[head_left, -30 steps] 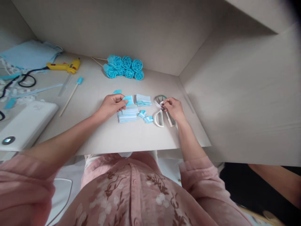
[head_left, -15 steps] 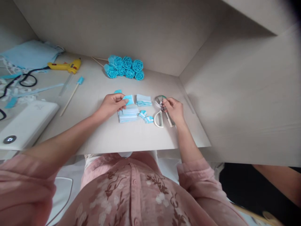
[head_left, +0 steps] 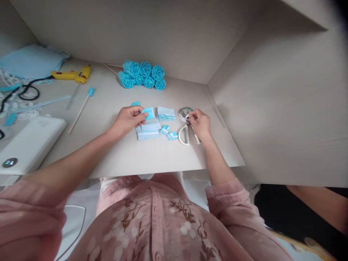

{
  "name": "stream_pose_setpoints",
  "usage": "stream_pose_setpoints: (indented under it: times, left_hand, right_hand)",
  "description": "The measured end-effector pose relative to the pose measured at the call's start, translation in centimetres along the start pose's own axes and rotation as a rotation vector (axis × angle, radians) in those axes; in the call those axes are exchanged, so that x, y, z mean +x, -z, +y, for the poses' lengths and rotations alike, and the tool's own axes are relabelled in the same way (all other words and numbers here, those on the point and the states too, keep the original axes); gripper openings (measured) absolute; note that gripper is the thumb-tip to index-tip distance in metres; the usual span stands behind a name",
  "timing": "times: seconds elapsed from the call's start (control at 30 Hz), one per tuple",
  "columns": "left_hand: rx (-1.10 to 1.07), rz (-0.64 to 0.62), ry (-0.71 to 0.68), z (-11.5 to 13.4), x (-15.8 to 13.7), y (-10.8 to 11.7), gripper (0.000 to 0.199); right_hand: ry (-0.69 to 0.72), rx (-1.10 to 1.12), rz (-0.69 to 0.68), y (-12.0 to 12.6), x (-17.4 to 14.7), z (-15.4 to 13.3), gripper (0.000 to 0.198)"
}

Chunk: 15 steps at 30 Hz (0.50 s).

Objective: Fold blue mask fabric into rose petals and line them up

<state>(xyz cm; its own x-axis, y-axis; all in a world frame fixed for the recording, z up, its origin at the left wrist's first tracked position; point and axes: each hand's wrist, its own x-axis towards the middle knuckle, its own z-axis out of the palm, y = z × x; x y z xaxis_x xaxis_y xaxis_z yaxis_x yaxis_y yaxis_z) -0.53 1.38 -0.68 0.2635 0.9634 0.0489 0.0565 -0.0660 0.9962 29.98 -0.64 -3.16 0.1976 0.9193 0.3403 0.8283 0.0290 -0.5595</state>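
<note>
Between thumb and fingers, my left hand [head_left: 132,117] pinches a small blue fabric piece [head_left: 148,113]. Just below it lies a stack of pale blue and white pieces [head_left: 148,131]. Another stack [head_left: 166,113] sits to its right, and two small folded blue-and-white pieces [head_left: 165,129] lie in front of that. My right hand [head_left: 199,122] is closed in a pinch at the edge of a ring-shaped coil or roll [head_left: 185,113]; what its fingertips hold is too small to make out. White-handled scissors [head_left: 184,135] lie beneath this hand, partly hidden by it.
Blue fabric roses [head_left: 145,74] lie at the back. On the left are a stick with a blue tip [head_left: 81,110], a yellow glue gun [head_left: 74,75], a white power bank [head_left: 34,143], scraps and a pale blue pile [head_left: 32,61]. Another person's arm [head_left: 320,206] shows at lower right.
Both hands keep nearly the same places and grips. The view has shifted slightly, and the right hand's fingers have moved a little at the edge of the ring-shaped coil.
</note>
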Motion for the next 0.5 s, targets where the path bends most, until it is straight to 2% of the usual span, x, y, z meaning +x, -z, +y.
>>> stream_pose_setpoints:
  times: [0.17,0.37,0.43,0.5]
  left_hand:
    - [0.001,0.0,-0.006,0.3,-0.1,0.0,0.028]
    - [-0.007,-0.005,-0.006,0.4,-0.2,0.0,0.031]
    - [-0.002,-0.016,-0.005,0.3,-0.2,0.0,0.033]
    - [0.009,-0.026,-0.001,0.3,-0.1,0.0,0.035]
  right_hand:
    - [-0.037,0.076,0.007,-0.3,0.0,0.1,0.013]
    - [-0.146,0.334,0.051,0.0,-0.2,-0.6,0.021]
    - [-0.107,0.37,0.077,0.4,-0.5,-1.8,0.024]
    - [0.023,0.332,0.114,1.0,-1.1,-3.8,0.024]
